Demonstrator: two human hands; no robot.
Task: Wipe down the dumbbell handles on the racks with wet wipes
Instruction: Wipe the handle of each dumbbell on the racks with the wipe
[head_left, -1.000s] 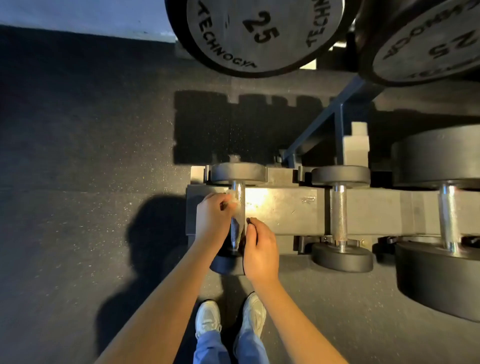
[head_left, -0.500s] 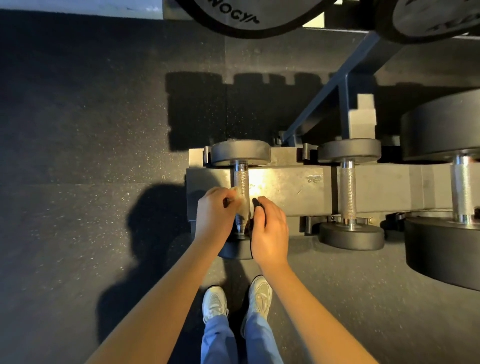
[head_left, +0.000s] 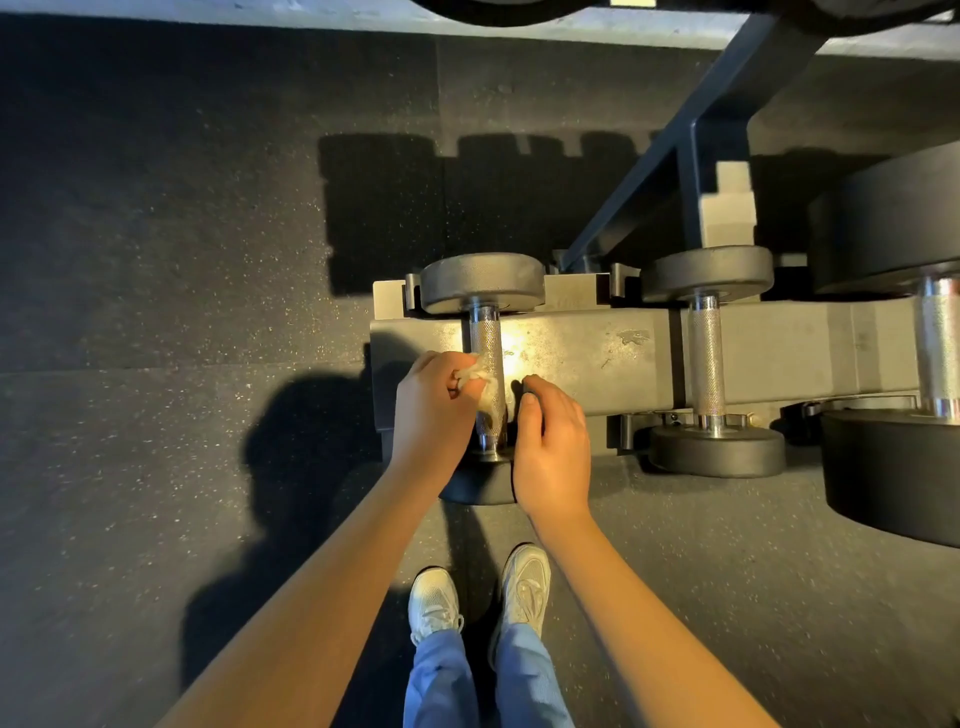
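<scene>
A small dumbbell with a knurled steel handle (head_left: 487, 338) lies at the left end of the low rack (head_left: 597, 358). My left hand (head_left: 434, 410) pinches a crumpled wet wipe (head_left: 480, 382) against the left side of that handle. On the other side, my right hand (head_left: 550, 447) has its fingers curled at the near part of the same handle, apparently on the wipe's other end. The dumbbell's near head is mostly hidden beneath both hands.
A second small dumbbell (head_left: 706, 358) lies to the right, then a much larger one (head_left: 935, 348) at the frame's right edge. A dark rack strut (head_left: 691, 119) rises diagonally behind. Speckled rubber floor (head_left: 156, 312) spreads left. My white shoes (head_left: 478, 597) stand below.
The view has tipped down, so the upper 25 plates have left the frame. Both hands stay on the leftmost handle, the wipe shifting slightly along it.
</scene>
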